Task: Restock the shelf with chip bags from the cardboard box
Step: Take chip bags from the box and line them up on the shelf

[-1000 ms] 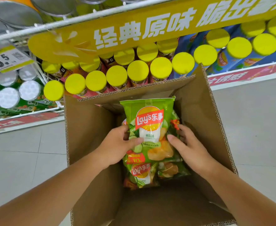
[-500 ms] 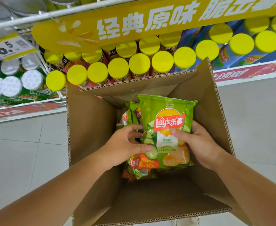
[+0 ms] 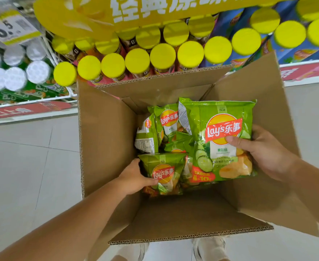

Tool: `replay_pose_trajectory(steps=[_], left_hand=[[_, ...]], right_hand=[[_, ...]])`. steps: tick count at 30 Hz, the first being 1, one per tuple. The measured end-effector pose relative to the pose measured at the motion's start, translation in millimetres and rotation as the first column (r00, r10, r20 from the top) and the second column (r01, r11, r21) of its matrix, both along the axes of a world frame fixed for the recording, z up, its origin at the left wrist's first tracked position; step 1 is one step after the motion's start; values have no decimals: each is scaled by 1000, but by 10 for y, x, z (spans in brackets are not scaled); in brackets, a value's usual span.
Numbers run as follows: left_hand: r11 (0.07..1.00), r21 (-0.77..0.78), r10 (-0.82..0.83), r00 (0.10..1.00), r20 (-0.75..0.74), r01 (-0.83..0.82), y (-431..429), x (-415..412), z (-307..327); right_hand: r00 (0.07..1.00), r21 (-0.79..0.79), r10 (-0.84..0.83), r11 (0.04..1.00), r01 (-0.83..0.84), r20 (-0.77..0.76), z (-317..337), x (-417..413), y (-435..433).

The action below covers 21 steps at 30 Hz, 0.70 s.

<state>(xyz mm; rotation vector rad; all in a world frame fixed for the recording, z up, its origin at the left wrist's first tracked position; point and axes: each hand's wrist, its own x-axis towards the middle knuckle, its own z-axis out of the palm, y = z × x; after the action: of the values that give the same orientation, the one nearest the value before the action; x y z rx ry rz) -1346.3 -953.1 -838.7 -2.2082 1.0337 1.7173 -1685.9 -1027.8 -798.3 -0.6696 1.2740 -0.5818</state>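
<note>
From the head camera, looking down, an open cardboard box (image 3: 106, 138) stands on the tiled floor (image 3: 23, 166) with its flaps folded out, just in front of the bottom shelf.

The right hand (image 3: 268, 153) holds a green chip bag (image 3: 221, 140) at its right edge. The thumb lies across the front by the red logo and the fingers are curled behind, out of sight. This bag faces up and sits high in the box's right half, above the rest.

The left hand (image 3: 134, 178) is lower in the box, against the left wall. It grips a second bag (image 3: 163, 174) by its left side, thumb on the front. The other fingers seem to wrap behind, though the bag hides them.

More bags (image 3: 166, 125) of the same green kind lie loose toward the far wall, some tilted on edge.

On the shelf beyond, rows of tubes with yellow lids (image 3: 162, 57) lie with their tops facing out, and silver-lidded cans (image 3: 38, 71) sit to the left. A yellow banner (image 3: 155, 10) hangs across the top, with a price tag (image 3: 8, 29) beside it. Light shoes (image 3: 209, 247) show below the near flap.
</note>
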Motion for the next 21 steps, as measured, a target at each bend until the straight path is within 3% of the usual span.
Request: replay_pose_trajectory(steps=[5,14,21], left_hand=[[988,145,40,997,58,-48,271,-181,-579],[982,-155,98,994,-45,-104,400,-220,-1079],[939,-142,277,933,-230,-314,195,-211,-768]], right_hand=[[999,-10,-34,999,34,-24,-182,-161,13],[999,-63,-28,998,27,-27,-378,-276,1],[997,-76,-4,997,-2,-81,-364,-278,40]])
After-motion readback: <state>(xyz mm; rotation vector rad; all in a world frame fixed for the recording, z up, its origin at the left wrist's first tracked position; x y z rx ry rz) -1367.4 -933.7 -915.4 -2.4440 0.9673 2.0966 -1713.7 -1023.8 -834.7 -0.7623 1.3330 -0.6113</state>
